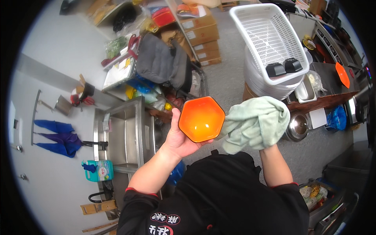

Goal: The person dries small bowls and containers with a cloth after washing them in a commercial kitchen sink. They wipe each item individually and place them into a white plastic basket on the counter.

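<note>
An orange hexagonal bowl [202,119] with a dark rim is held up in front of my chest, its glossy inside facing me. My left hand [178,144] grips it from below and the left, thumb along the side. To its right a pale green cloth [255,124] is draped over my right hand [268,148], hiding the fingers. The cloth's left edge hangs close by the bowl's right side; whether they touch I cannot tell. Two black bowls [284,67] lie upside down in a white plastic basket [265,38] farther off.
The basket rests on a round stack of pale containers [258,79]. On the left is a steel sink [126,141], with a teal detergent jug [100,170] at its edge. A grey padded chair [163,61], cardboard boxes [202,32] and a lidded steel pot [296,126] stand around.
</note>
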Action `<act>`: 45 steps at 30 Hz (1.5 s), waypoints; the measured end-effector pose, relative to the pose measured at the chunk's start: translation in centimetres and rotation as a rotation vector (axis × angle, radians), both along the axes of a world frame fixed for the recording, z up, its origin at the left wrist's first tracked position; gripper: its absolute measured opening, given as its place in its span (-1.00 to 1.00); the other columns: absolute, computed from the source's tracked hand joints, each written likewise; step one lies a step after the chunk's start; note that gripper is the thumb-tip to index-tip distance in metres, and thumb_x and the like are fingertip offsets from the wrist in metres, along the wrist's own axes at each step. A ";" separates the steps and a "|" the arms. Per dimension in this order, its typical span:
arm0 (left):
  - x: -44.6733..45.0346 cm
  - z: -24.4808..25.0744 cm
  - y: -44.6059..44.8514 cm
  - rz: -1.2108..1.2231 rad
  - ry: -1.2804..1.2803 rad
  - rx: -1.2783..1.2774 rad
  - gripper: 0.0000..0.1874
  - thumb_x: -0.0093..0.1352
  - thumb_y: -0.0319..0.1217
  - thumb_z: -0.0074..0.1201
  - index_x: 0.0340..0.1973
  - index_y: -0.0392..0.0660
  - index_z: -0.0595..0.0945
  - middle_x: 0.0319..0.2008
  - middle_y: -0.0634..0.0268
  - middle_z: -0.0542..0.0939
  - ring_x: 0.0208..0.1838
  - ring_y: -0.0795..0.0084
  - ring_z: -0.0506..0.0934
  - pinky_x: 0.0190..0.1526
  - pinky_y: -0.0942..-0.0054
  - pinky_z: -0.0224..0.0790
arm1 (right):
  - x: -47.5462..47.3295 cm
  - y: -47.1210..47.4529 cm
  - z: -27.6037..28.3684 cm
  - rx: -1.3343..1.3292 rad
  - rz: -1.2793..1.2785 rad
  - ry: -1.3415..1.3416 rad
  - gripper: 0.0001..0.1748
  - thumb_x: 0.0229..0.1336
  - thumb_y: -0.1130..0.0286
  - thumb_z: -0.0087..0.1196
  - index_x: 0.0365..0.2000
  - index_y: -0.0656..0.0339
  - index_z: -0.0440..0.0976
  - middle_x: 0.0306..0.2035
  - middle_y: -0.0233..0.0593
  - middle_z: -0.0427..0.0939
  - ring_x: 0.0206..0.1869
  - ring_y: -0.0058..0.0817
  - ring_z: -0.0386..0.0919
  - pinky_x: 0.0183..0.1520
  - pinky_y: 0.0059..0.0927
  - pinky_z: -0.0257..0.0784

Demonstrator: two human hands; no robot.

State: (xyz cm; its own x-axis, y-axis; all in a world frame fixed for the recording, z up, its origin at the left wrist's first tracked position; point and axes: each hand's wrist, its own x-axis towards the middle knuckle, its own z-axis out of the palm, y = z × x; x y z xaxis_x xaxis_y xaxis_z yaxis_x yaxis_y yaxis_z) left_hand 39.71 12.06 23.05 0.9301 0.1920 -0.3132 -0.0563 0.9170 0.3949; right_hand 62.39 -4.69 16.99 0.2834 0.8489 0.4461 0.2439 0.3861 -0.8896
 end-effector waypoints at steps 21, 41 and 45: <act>19.2 2.1 -8.5 -0.048 -0.260 1.810 0.12 -0.03 -0.06 0.72 0.35 -0.20 0.41 0.23 0.08 0.45 0.23 0.18 0.50 0.26 0.23 0.39 | 6.6 -5.7 -4.9 0.134 -0.307 0.649 -0.62 0.44 0.20 0.10 0.05 0.29 0.53 -0.04 -0.22 0.65 -0.02 -0.45 0.64 0.01 -0.34 0.60; 50.1 -2.1 -4.0 -0.418 0.420 1.688 -0.26 0.31 0.00 0.38 0.18 -0.36 0.63 0.10 -0.06 0.70 0.15 0.15 0.68 0.25 0.31 0.47 | 16.6 -11.4 -3.5 0.109 -0.551 0.327 -0.81 0.20 0.56 0.13 -0.16 0.37 0.57 -0.24 -0.26 0.63 -0.23 -0.50 0.57 -0.16 -0.52 0.48; 50.4 -2.8 -4.2 -0.405 0.383 1.767 -0.24 0.40 0.10 0.21 0.20 -0.38 0.62 0.08 -0.10 0.71 0.12 0.11 0.69 0.23 0.29 0.48 | 15.9 -11.3 -5.9 -0.044 -0.671 0.312 -0.66 0.26 0.49 0.14 0.02 0.38 0.55 -0.01 -0.20 0.61 -0.02 -0.46 0.57 0.08 -0.53 0.48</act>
